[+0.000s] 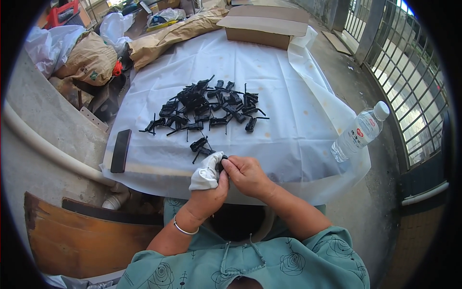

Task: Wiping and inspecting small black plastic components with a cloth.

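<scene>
My left hand (214,191) has a white cloth (206,174) wrapped over its fingers; whether it is a rag or a glove I cannot tell. Between both hands, at the near edge of the table, a small black plastic part (220,166) is pinched, mostly hidden by fingers and cloth. My right hand (248,177) closes on the same part with thumb and bent fingers. Just beyond my hands lie loose black parts (198,144) with thin protruding strips. Farther off is a heap of similar black parts (193,96), with several scattered around it.
A white plastic sheet (288,139) covers the table. At its left edge lies a dark flat phone-like slab (121,151); a clear bottle with a white cap (358,133) stands right. An opened cardboard box (257,37) and brown paper (173,36) are at the far side. Bags (89,58) crowd the left.
</scene>
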`<action>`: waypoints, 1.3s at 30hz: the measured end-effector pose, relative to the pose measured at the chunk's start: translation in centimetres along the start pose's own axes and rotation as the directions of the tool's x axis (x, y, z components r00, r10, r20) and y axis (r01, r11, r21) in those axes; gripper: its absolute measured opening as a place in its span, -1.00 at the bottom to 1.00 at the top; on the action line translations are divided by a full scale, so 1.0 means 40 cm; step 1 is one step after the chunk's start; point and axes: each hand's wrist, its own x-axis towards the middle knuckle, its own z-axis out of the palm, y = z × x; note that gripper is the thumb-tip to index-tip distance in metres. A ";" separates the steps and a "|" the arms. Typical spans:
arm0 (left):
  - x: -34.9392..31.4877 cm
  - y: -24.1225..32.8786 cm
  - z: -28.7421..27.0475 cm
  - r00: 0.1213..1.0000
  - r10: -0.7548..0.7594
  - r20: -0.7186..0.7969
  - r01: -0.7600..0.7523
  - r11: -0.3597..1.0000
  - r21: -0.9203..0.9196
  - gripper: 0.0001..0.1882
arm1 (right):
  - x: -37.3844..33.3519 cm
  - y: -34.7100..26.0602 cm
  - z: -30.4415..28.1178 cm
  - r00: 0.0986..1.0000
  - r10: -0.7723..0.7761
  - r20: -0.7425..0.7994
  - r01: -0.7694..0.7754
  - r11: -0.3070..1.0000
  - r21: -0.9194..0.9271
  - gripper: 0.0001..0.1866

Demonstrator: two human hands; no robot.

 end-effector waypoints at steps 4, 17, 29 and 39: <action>0.011 0.000 -0.032 0.985 -0.158 0.074 0.174 0.931 -0.322 -0.75 | 0.006 -0.018 -0.054 0.994 -0.010 0.109 0.006 0.999 0.039 -0.81; 0.012 0.040 -0.068 0.876 -0.265 0.403 0.437 0.790 -0.429 -0.67 | 0.009 0.002 -0.051 0.985 -0.018 0.172 0.009 0.999 0.051 -0.89; -0.011 0.011 -0.049 0.989 -0.022 0.147 0.014 0.998 0.056 -0.75 | -0.001 -0.010 0.008 0.966 -0.117 0.230 0.121 0.993 -0.006 -0.77; -0.068 -0.031 -0.087 0.993 -0.071 0.097 0.064 0.995 0.077 -0.75 | -0.009 -0.011 0.090 0.975 -0.109 0.195 0.102 0.994 0.046 -0.78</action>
